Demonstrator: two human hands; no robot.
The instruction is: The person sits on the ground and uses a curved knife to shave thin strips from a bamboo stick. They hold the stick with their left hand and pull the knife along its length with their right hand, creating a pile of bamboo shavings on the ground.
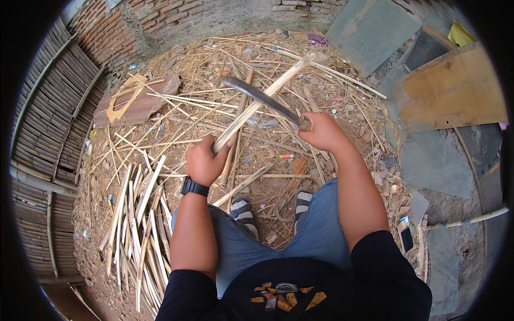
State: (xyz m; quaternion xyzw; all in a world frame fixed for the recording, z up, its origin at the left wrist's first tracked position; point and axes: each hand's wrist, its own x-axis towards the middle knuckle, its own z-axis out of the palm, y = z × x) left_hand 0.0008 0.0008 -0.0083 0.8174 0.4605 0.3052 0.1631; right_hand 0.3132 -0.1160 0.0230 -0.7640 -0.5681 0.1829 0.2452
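Note:
My left hand (205,162), with a black watch on its wrist, is closed round the near end of a pale split bamboo strip (284,79). The strip slants up and away to the right. My right hand (323,131) grips the handle of a machete (262,98), whose dark, curved blade points up to the left. The blade crosses the strip at about its middle; I cannot tell how deeply it touches the wood. Beneath them, a bamboo pole (238,124) lies on the ground, pointing away from me.
A heap of split bamboo strips (140,230) lies at my left. Thin slivers and straw litter the ground around my sandalled feet (245,215). Flat grey sheets (373,35) and a brown board (452,88) lie to the right. A bamboo wall (43,123) stands left, a brick wall (104,35) beyond.

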